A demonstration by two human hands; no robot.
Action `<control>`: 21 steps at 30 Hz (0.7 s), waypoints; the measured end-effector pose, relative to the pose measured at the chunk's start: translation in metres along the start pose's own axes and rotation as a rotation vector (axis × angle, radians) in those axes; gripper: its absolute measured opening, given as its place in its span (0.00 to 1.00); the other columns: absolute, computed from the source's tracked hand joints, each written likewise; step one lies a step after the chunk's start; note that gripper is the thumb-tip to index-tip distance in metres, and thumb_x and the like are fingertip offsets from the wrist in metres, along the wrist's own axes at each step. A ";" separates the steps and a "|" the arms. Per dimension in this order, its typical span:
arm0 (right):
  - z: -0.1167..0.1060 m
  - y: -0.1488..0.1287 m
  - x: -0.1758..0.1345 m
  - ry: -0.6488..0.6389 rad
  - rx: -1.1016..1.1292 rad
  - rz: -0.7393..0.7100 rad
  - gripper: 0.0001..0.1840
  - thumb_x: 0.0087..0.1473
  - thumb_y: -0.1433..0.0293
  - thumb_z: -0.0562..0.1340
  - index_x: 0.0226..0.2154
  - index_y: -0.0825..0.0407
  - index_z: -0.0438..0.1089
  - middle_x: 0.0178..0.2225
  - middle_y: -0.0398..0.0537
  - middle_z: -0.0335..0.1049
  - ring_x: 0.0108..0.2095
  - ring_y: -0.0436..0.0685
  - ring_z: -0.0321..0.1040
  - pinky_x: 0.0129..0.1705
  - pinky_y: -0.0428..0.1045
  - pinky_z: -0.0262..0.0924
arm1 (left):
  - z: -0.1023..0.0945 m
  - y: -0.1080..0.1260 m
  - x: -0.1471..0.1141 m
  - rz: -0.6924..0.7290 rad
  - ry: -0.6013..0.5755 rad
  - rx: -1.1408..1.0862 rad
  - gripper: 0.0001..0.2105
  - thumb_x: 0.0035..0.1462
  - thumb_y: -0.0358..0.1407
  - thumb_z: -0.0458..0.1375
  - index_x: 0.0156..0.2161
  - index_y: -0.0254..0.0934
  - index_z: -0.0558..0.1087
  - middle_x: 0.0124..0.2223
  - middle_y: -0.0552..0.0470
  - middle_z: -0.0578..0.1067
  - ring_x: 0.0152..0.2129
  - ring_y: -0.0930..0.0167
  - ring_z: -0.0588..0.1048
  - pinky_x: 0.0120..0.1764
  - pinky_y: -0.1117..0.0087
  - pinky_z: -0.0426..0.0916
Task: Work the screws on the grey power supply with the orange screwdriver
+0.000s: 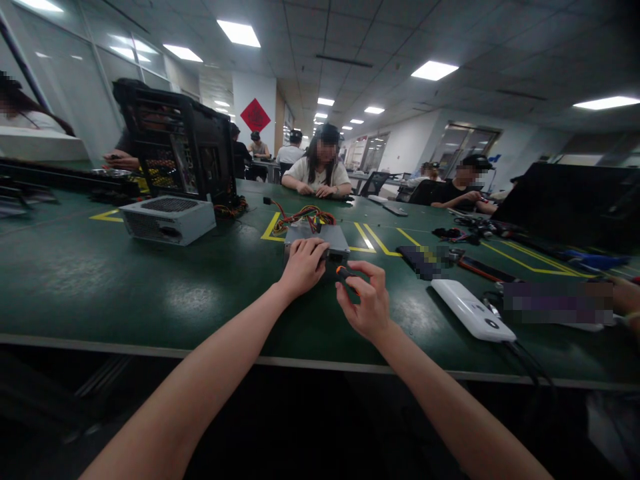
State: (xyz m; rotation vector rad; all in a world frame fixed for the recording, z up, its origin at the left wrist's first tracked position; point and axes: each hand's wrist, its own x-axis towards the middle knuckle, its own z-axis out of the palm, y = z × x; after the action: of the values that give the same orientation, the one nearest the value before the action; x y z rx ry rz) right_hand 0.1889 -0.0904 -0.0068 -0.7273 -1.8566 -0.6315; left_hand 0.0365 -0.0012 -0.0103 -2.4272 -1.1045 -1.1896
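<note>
A grey metal power supply unit (333, 235) sits on the green table in front of me, a bundle of coloured cables (307, 213) at its far side. My left hand (304, 265) lies over its near left part, fingers bent over the top and holding it. Just to the right, my right hand (369, 303) is closed on a screwdriver (344, 272) with an orange and black handle, pinched between thumb and fingers. The screwdriver's tip is too dark to make out against the unit's near side.
A second power supply unit (170, 219) stands at left, before an open black computer case (180, 143). To the right lie a white power bank-like device (470, 310) with cables and a dark phone-like slab (419, 261). A person (320, 167) sits opposite. The table edge (320, 365) is near me.
</note>
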 end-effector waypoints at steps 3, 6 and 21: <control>0.000 0.001 -0.001 -0.042 -0.022 -0.018 0.19 0.50 0.77 0.58 0.43 0.44 0.58 0.44 0.50 0.58 0.45 0.56 0.61 0.39 0.54 0.66 | 0.000 0.000 0.000 0.001 0.008 0.004 0.19 0.53 0.30 0.51 0.52 0.39 0.64 0.51 0.47 0.67 0.48 0.64 0.64 0.52 0.61 0.53; 0.000 0.002 -0.002 -0.040 0.016 -0.021 0.21 0.50 0.79 0.56 0.45 0.44 0.56 0.47 0.51 0.57 0.48 0.56 0.60 0.40 0.54 0.67 | 0.000 0.000 0.000 0.011 0.008 0.005 0.18 0.54 0.31 0.51 0.52 0.38 0.64 0.51 0.47 0.67 0.48 0.64 0.64 0.52 0.62 0.53; -0.002 0.000 0.003 0.052 -0.075 0.014 0.26 0.49 0.75 0.61 0.48 0.45 0.52 0.41 0.50 0.58 0.41 0.56 0.61 0.36 0.53 0.65 | 0.000 0.000 0.000 0.009 0.009 0.018 0.18 0.54 0.31 0.51 0.52 0.38 0.64 0.51 0.47 0.67 0.48 0.65 0.64 0.52 0.62 0.53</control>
State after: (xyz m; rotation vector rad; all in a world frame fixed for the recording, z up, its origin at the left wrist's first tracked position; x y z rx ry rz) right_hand 0.1892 -0.0910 -0.0034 -0.7654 -1.7863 -0.7074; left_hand 0.0364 -0.0006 -0.0105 -2.4091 -1.0952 -1.1816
